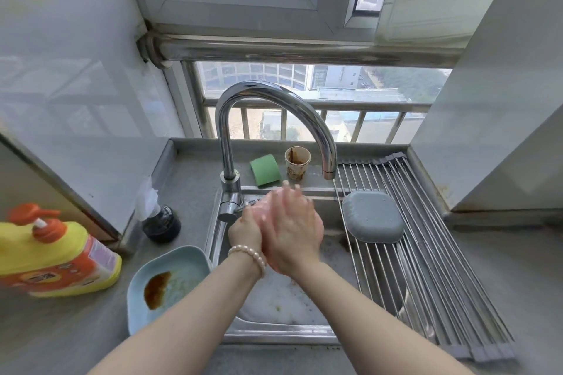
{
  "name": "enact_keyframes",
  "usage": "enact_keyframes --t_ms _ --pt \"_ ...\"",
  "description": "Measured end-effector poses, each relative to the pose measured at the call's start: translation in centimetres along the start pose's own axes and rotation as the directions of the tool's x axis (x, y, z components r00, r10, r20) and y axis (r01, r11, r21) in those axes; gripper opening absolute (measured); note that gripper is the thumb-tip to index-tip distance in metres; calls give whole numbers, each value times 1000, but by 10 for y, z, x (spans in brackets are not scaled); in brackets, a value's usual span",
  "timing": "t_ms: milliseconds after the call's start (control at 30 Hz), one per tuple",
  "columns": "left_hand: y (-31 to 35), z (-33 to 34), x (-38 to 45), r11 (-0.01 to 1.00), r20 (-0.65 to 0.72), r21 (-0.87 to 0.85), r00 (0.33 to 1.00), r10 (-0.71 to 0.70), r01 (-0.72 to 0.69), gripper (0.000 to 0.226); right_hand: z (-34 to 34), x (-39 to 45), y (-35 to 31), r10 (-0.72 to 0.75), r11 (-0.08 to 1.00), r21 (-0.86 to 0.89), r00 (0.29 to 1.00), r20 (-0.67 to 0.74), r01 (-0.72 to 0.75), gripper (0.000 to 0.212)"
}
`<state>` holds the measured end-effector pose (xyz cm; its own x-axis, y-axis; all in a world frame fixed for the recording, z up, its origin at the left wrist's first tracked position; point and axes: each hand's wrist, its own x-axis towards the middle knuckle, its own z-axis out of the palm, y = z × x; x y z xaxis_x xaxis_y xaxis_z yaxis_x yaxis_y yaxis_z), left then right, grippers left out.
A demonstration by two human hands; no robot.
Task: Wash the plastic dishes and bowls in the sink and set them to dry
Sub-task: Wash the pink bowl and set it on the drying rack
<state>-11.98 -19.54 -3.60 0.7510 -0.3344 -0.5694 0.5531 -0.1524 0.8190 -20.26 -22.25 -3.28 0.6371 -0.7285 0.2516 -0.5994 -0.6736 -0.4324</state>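
Head view: left hand (254, 224) and right hand (292, 230) press palm-to-palm over the sink (274, 335); the sauce-stained light-blue plastic dish (182, 265), on the countertop (61, 332) left, is probably light, stiff and slippery—grip its rim.

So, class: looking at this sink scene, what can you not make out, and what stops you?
- Left hand, head view: palm and fingers covered by the right hand and blurred.
- Sink floor: largely hidden by both forearms.
- Detergent bottle: cut off by the left edge, label blurred.
- Grey dish on the drying rack: upside down, inside unseen.
- Water from the faucet: cannot tell if running.
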Motion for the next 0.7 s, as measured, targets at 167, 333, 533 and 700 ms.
enact_keyframes --t_ms 167,333,533,700 --pt "6 -11 5 980 58 -90 984 -171 176 36 -2 -33 33 -530 834 -86 834 155 545 53" --pt "5 0 -2 995 70 -18 993 -98 99 36 -19 -6 51 -3 1000 11 990 144 1 81" --pt "9 7 -6 995 154 -71 986 -65 76 30 -12 -9 12 -356 927 -88 929 106 365 53" --pt "19 3 -2 996 122 75 992 43 -52 37 -32 7 45 -96 995 2 976 194 98 72"
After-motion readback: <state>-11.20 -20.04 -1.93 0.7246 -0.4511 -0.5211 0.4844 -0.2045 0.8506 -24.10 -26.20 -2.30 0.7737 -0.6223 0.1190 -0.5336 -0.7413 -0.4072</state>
